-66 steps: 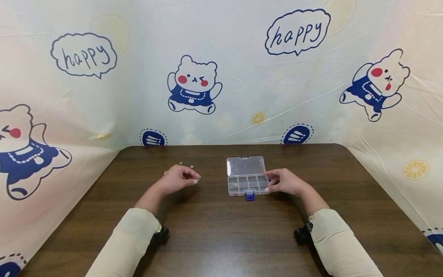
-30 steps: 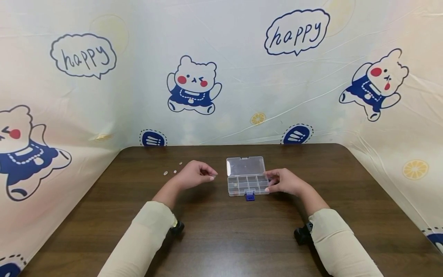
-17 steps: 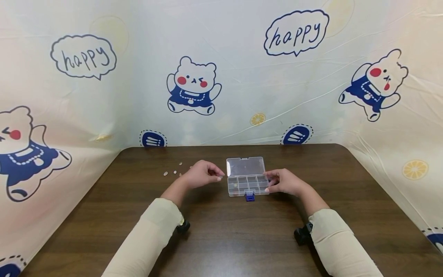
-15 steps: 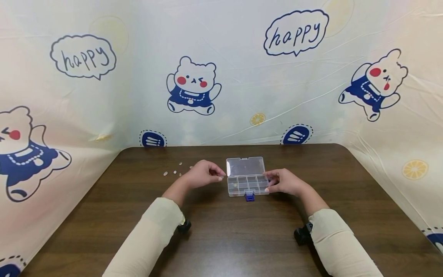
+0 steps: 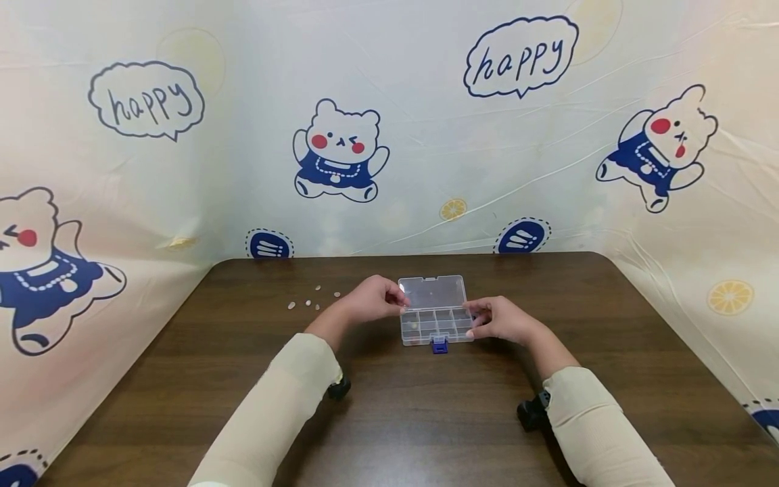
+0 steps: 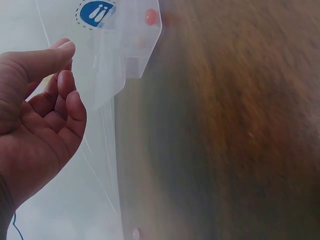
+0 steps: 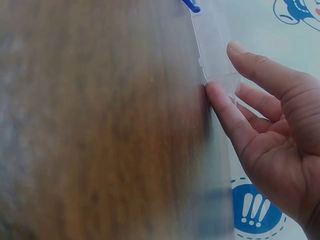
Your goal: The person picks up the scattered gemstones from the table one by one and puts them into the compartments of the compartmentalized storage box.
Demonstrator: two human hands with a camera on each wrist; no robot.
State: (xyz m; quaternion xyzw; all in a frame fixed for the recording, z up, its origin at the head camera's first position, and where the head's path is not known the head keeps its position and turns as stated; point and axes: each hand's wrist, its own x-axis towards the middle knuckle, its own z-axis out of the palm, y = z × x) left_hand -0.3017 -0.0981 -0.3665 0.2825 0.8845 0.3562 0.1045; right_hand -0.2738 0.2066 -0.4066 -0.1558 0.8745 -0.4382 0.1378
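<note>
A clear plastic compartment box (image 5: pixel 429 331) with a blue latch lies on the table, its lid (image 5: pixel 431 292) tipped back. My left hand (image 5: pixel 372 299) is at the box's left end by the hinge, thumb and forefinger pinched together; the small pale stone between them is mostly hidden by the fingers. My right hand (image 5: pixel 502 320) holds the right end of the box, thumb at the front corner and fingers farther back. In the left wrist view a red bead (image 6: pixel 151 17) shows through the box wall. Several small pale stones (image 5: pixel 308 303) lie loose on the left.
The brown wooden table (image 5: pixel 395 419) runs back to a patterned cloth wall (image 5: pixel 420 155). Black wrist cameras sit on both cuffs, the right one (image 5: pixel 533 412) close over the table.
My left hand has moved right from among the loose stones to the box's left end, uncovering stones it had hidden. My right hand and the box have stayed in place.
</note>
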